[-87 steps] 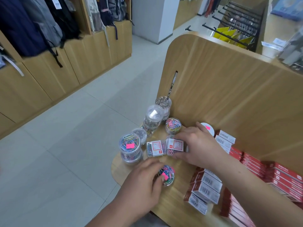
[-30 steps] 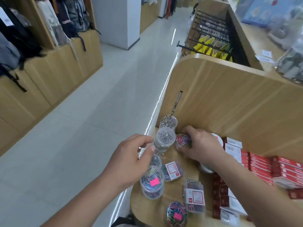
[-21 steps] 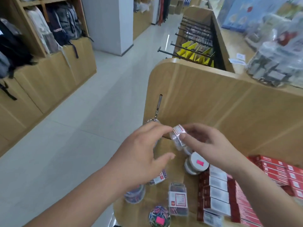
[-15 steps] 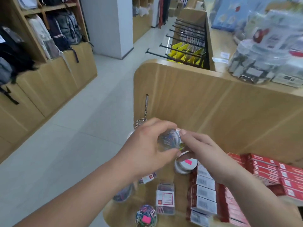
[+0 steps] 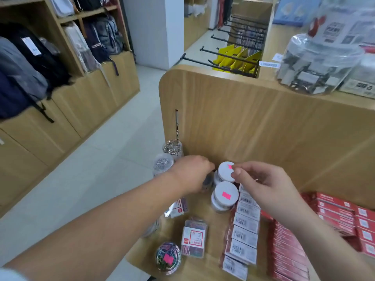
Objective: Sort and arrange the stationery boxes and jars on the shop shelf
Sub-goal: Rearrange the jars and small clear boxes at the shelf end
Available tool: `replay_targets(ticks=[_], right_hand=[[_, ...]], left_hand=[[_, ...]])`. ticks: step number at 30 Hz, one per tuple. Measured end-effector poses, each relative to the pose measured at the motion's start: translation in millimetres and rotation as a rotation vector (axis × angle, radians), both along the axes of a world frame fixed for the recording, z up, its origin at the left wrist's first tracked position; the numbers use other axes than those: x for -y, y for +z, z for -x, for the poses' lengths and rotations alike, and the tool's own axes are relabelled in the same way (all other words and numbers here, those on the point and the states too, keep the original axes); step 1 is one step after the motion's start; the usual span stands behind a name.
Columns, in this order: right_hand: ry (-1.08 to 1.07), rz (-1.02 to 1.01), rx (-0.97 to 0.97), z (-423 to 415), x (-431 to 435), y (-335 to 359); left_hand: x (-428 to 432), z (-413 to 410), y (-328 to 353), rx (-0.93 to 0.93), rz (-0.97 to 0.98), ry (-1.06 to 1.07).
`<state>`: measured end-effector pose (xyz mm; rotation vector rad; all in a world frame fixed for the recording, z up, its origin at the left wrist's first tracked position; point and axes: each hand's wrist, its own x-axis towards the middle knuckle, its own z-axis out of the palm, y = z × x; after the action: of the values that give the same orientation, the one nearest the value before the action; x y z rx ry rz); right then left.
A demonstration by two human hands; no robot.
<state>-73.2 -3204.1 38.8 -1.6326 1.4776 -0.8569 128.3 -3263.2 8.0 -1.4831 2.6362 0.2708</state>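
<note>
Above wooden shelf (image 5: pixel 216 236): left hand (image 5: pixel 190 173) palm-down around a jar (image 5: pixel 207 182), right hand (image 5: pixel 263 185) loose, empty.

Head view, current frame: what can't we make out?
Head view:
- Left hand: its back hides the fingers and most of the dark jar beneath; grip unclear.
- Right hand: thumb overlaps the rear white-lidded jar; contact unclear.
- Clear round jar: mostly covered by the left forearm.
- Red-and-white cardboard boxes: label print too small, blurred.

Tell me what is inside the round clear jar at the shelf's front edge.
Coloured paper clips fill the jar, seen through its clear lid. A pink sticker on the lid hides the middle, and the jar's bottom is covered.
</note>
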Motion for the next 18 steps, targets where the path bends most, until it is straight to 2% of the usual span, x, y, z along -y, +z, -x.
replay_targets(ticks=[4,6,9,12,15,18], right_hand=[[0.014,-0.011,-0.086,0.4,3.5,-7.5],[0.104,0.085,-0.301,-10.9,8.4,-12.4],[0.419,0.222,-0.703,-44.5,19.4,-20.3],[0.581,0.166,-0.969,-71.4,32.1,-32.7],[0.604,0.104,-1.097,-78.0,41.4,-38.5],[0.556,0.125,-1.111,-74.9,48.6,-37.5]], left_hand=[[4.2,-15.5,2.1,-0.120,0.031,-0.008],[4.9,-32.2,11.3,-0.252,0.056,0.021],[-2.9,-68.3,28.0,-0.449,0.114,0.093],[-13.9,-107.4,37.3,-0.699,0.146,0.269],[-19.8,-142.8,26.7,-0.828,0.058,0.538],[-26.5,-155.2,4.9,-0.816,-0.114,0.586]])
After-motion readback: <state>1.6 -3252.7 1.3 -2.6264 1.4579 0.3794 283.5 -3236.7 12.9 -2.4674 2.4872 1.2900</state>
